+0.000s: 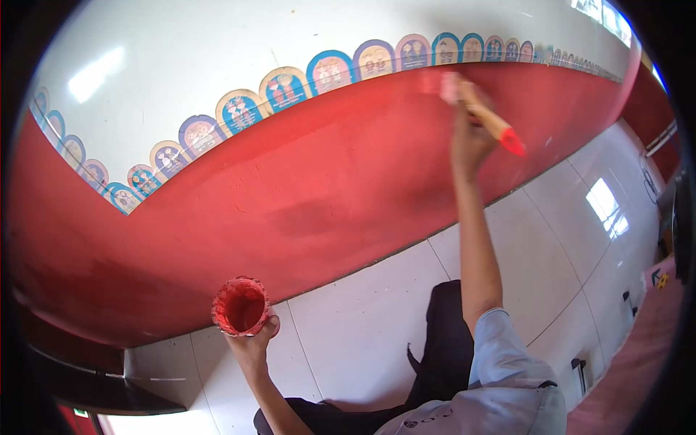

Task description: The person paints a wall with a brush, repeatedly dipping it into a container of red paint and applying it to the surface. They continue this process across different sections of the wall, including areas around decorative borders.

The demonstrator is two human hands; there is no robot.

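My right hand [470, 134] is raised and grips a paintbrush [487, 117] with a wooden handle and a red tip at its end. The bristles press against the red wall [341, 174] just under a band of arched decorative stickers [330, 71]. My left hand [254, 342] holds a small cup [241, 306] coated in red paint, low and close to the wall's base. The cup's mouth faces up and shows red inside.
White wall [188, 51] runs above the sticker band. Glossy white floor tiles [558, 239] stretch along the wall. My dark trousers [442, 348] and grey sleeve [507, 362] fill the lower middle. Small objects and a reddish mat [638, 341] lie at the right.
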